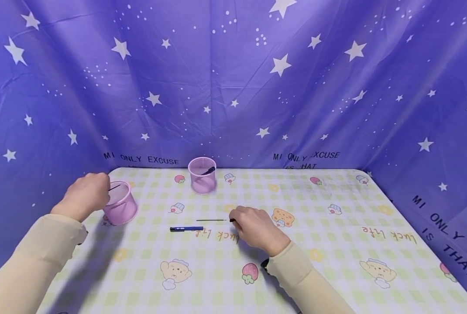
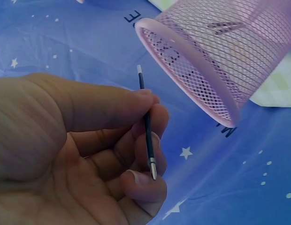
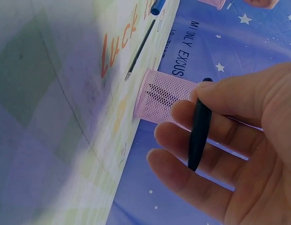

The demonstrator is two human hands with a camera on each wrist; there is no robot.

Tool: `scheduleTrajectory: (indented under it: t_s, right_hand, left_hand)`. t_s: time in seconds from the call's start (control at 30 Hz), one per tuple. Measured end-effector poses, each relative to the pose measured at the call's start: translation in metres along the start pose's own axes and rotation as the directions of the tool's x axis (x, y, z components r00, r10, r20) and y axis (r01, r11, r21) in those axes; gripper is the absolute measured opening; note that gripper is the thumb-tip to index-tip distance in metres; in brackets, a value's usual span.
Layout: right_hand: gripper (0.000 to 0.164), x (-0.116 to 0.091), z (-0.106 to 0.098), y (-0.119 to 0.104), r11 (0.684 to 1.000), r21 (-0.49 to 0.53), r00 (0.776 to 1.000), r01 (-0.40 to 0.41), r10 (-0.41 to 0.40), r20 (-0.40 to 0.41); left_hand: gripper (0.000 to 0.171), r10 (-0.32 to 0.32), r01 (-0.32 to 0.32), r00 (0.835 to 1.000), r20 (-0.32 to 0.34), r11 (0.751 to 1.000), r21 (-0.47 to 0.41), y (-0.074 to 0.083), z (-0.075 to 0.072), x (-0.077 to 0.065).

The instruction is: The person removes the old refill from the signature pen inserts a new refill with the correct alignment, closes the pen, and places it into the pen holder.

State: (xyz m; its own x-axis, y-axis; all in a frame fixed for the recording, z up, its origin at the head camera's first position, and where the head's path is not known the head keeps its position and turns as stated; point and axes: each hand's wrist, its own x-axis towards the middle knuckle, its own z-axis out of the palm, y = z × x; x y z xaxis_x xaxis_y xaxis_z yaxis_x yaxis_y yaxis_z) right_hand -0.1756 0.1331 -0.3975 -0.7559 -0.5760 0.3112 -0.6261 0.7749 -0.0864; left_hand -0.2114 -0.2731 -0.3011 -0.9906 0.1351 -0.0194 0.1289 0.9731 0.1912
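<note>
Thumb and fingers of my left hand (image 1: pixel 85 196) pinch a thin black pen refill (image 2: pixel 146 119) with a silver tip and a white end. This hand is beside the rim of the left pink mesh pen cup (image 1: pixel 120 211). My right hand (image 1: pixel 257 226) holds a short, dark, tapered pen piece (image 3: pixel 200 126) between thumb and fingers, low over the table. Another pen refill (image 1: pixel 211 220) lies on the cloth just left of the right hand. A blue pen (image 1: pixel 186 229) rests a little nearer to me.
A second pink mesh pen cup (image 1: pixel 203 181) stands at the table's back edge with a dark pen (image 1: pixel 208 171) inside. Checked cloth with printed pictures covers the table (image 1: pixel 335 244). Purple star curtains (image 1: pixel 233 78) hang behind and at both sides.
</note>
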Motion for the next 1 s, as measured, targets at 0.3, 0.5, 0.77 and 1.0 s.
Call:
scheduleTrajectory:
  t_s: [0.3, 0.5, 0.77, 1.0]
  right_hand:
    - [0.011, 0.0, 0.0, 0.0, 1.0, -0.003, 1.0, -0.008, 0.008, 0.008]
    - [0.011, 0.0, 0.0, -0.001, 1.0, -0.006, 1.0, -0.005, 0.005, 0.009]
    - [0.012, 0.0, -0.001, 0.0, 1.0, -0.001, 1.0, -0.011, 0.011, 0.015]
    - [0.012, 0.0, -0.001, 0.0, 1.0, -0.005, 1.0, -0.009, 0.009, 0.014]
  left_hand:
    - [0.015, 0.046, -0.047, 0.997, -0.069, 0.999, -0.013, 0.007, -0.002, -0.001]
    - [0.018, 0.101, -0.103, 0.985, -0.138, 0.995, -0.007, 0.011, 0.002, -0.001]
    - [0.017, 0.144, -0.146, 0.967, -0.209, 0.989, 0.002, 0.017, 0.006, -0.002]
    - [0.018, 0.164, -0.169, 0.957, -0.24, 0.986, 0.002, 0.023, 0.008, -0.002]
